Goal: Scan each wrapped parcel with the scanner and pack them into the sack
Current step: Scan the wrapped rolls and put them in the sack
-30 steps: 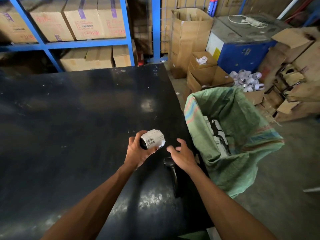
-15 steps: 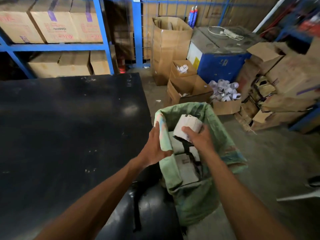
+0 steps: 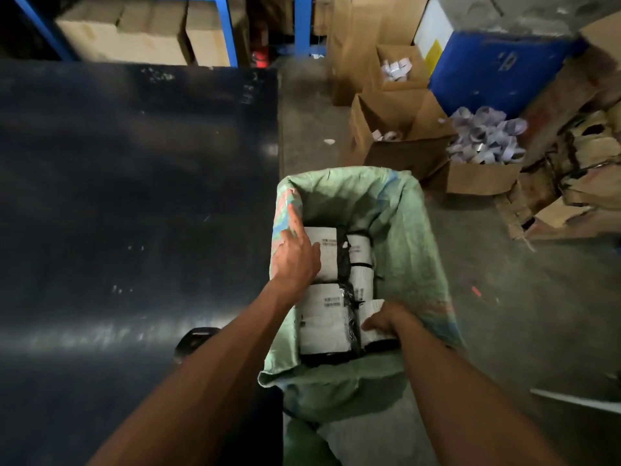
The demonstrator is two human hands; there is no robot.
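Left hand [image 3: 295, 260] at the 9 o'clock side of the sack [image 3: 413, 237], forefinger laid straight along the rim, the rest of the fingers too blurred to say whether pinching the cloth or merely pressing it aside. Right hand [image 3: 386, 319] low inside the mouth at about 5 o'clock, fingers curled over the top of a small wrapped parcel [image 3: 375, 337], holding it.

Parcel itself already down among the others: touching the large labelled parcel [image 3: 324, 327] at its 9 o'clock, with another flat one [image 3: 327, 253] and a couple of small rolls [image 3: 359, 250] further in towards 12.

Judged as the seating step, nearly done. To finish it well:
- Keep the rim pulled towards 9 o'clock so the mouth stays wide.
- Press the parcel straight down into the gap at 5 o'clock, upright and snug against its neighbour, not perched on top.
- Let go only once it sits firm; soft woven cloth gives no support, so expect a lean towards the slack wall at 3 o'clock.
- Lift out cleanly without snagging the folded hem.

Then back to the black table [image 3: 134, 196] at 9 o'clock, where a dark object [image 3: 195, 338], probably the scanner, lies by the near edge.
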